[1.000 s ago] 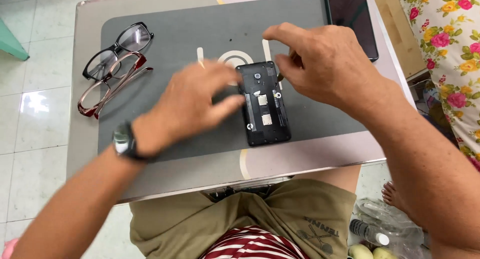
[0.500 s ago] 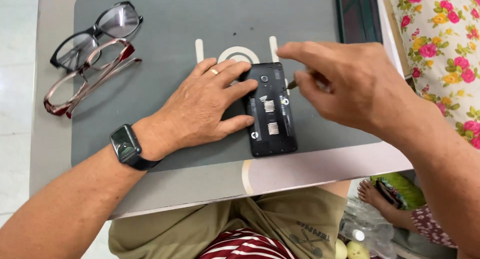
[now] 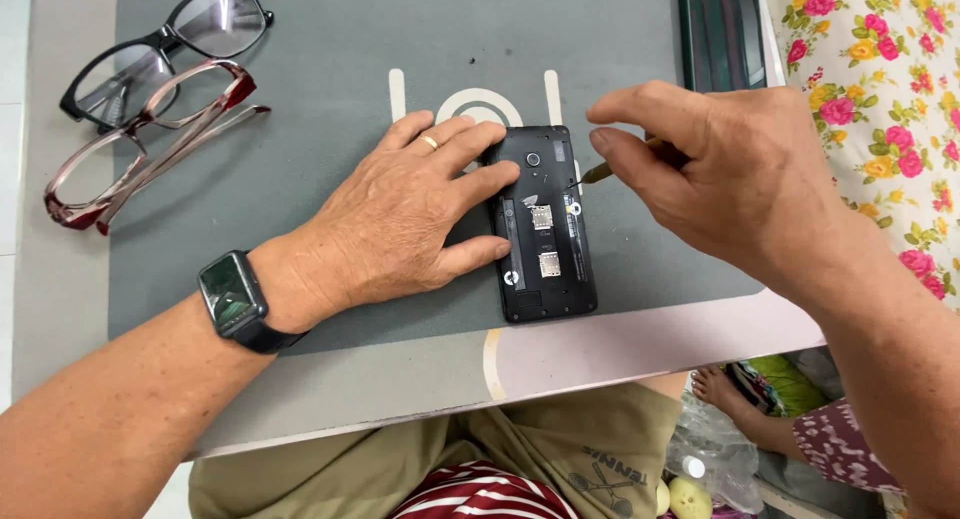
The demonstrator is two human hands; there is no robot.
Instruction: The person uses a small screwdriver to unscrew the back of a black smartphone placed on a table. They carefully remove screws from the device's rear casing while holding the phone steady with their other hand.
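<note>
Black slab-shaped phone with back cover off lies flat on the grey mat covering the surface; left hand spread flat, fingers pressing its left edge; right hand pinched shut on a thin brown-handled tool, tip at the right edge; judged light, rigid, exposed internals fragile; best held by its edges

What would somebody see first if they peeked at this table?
Probably the opened black phone in the middle of the grey mat, its insides showing. The left hand presses flat against its side, while the right hand pokes a thin tool at its edge. Two pairs of glasses lie at the mat's far left corner.
</note>
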